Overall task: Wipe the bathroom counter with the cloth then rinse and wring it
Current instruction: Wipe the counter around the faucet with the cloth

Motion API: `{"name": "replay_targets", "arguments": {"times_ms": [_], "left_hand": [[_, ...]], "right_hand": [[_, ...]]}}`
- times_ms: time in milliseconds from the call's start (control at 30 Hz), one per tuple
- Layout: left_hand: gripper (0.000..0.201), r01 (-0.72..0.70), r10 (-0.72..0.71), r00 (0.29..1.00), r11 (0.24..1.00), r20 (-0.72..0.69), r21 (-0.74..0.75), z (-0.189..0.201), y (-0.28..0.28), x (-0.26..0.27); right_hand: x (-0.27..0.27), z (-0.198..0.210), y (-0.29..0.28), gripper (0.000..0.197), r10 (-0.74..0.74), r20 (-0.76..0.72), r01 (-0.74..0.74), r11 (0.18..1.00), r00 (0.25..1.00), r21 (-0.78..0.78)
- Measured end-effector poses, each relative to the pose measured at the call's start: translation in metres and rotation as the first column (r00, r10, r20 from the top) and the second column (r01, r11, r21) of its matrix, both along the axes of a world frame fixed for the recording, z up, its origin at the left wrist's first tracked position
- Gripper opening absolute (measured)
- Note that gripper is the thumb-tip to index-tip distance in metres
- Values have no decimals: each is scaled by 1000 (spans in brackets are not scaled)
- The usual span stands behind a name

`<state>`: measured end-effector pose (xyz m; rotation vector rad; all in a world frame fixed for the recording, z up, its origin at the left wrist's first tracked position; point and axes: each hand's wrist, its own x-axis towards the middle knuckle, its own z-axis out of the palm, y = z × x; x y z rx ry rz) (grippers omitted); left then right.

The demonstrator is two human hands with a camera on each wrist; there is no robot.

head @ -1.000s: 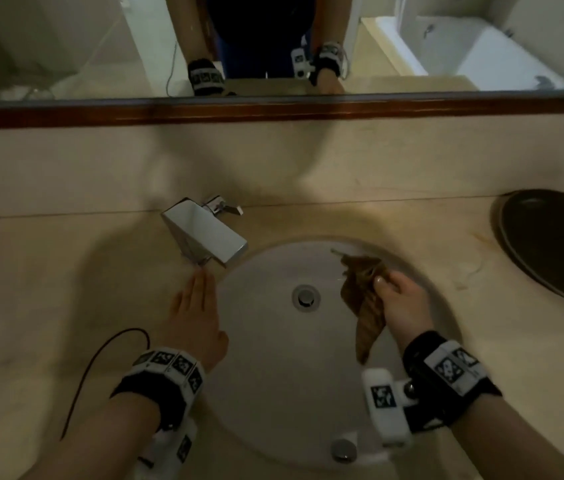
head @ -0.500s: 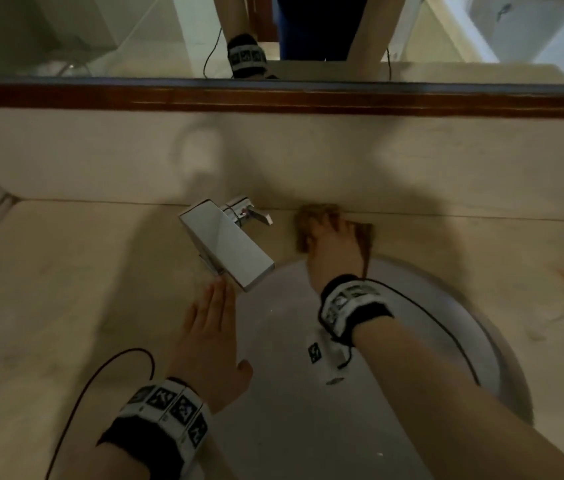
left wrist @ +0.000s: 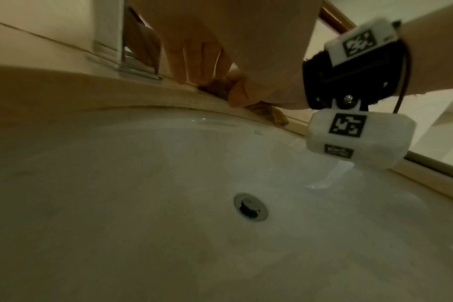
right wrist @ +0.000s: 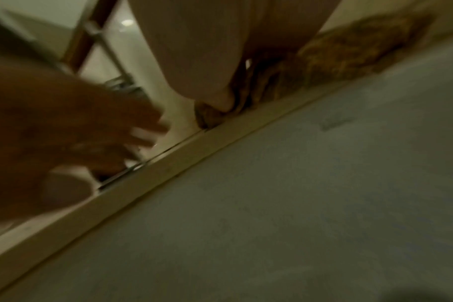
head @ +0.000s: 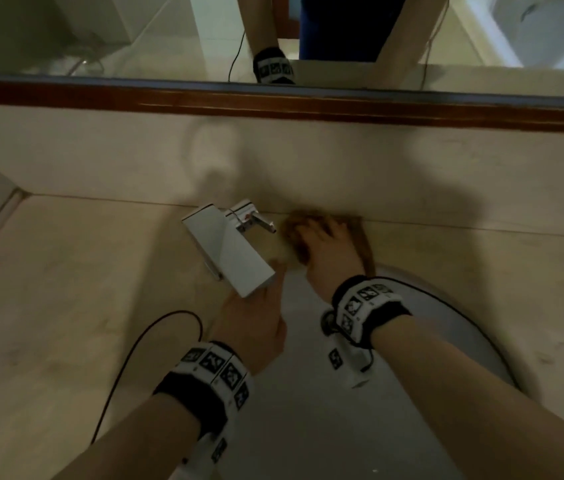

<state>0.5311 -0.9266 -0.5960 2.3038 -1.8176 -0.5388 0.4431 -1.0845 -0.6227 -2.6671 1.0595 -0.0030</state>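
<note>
A brown cloth lies bunched on the beige counter, on the strip behind the sink and just right of the chrome faucet. My right hand presses down on the cloth, with fingers and thumb curled over it. The right wrist view shows the cloth trailing out from under that hand. My left hand lies flat on the sink's back rim. Its fingertips are hidden under the faucet spout. The same hand shows blurred, with its fingers spread, in the right wrist view.
A low backsplash and a mirror with a dark wooden frame close off the back of the counter. A thin black cable loops across the counter left of my left wrist. The drain sits low in the white basin.
My right hand carried the cloth from over the basin to the counter behind the sink and now presses it there. My left hand slid forward under the faucet spout.
</note>
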Motion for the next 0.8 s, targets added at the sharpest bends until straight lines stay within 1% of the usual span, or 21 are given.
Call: {"name": "replay_targets", "arguments": {"times_ms": [33,67,100,133,167,200,233,267,333,400,433,500,567,600,667,700,733,800], "left_hand": [[78,-16,15,999,1000,-31,-23,3,-12,-4],[82,-36,33,997,998,-67,-48,4,-23,-8],[84,-57,47,993,994,-112,-90,6,-34,-12],[85,-70,50,988,989,-149,-130,6,-42,-15],[85,-65,41,987,987,-157,-150,5,-49,-18],[84,-39,19,991,988,-131,-148,1,-55,-21],[81,6,-13,998,993,-64,-119,-4,-60,-23],[79,51,-48,998,996,39,-71,-8,-66,-26],[78,95,-100,968,995,232,31,-18,-80,-27],[83,95,-112,946,993,305,69,-26,-95,-21],[88,97,-120,937,992,327,86,-31,-99,-17],[97,112,-149,917,987,370,118,-37,-102,-11],[98,98,-132,919,989,370,110,-39,-99,-11],[95,80,-104,933,993,344,84,-37,-96,-14],[90,38,-39,951,999,306,11,-38,-90,-13],[89,9,-8,957,1000,290,-1,-38,-87,-9],[90,-31,33,961,999,274,-11,-37,-85,-5],[90,-116,125,959,992,254,-51,-40,-82,5]], "right_hand": [[7,1,2,70,87,8,-87,996,996,26],[12,2,2,71,140,11,-141,989,990,47],[10,5,-1,71,152,31,-153,986,988,61],[3,10,-4,70,129,75,-135,988,989,75],[-9,14,-6,64,83,147,-98,991,986,96],[-23,19,-8,58,32,224,-60,991,974,117],[-38,20,-7,55,0,245,-34,990,969,134],[-51,22,-5,54,0,208,-31,989,978,146],[-62,16,-4,58,43,53,-50,988,998,149],[-51,5,-7,64,93,-103,-85,993,990,81],[-42,3,-7,66,71,-135,-63,996,988,63],[-25,9,-3,65,-2,-148,10,998,989,57],[-23,13,2,66,-30,-133,37,998,991,52],[-28,14,5,70,-24,-143,33,997,990,65],[-37,13,5,81,19,-161,-2,994,987,109],[-36,13,3,85,53,-159,-33,992,986,122],[-31,14,1,87,88,-138,-69,989,987,134],[-11,18,-1,81,119,-69,-108,984,990,142]]}}
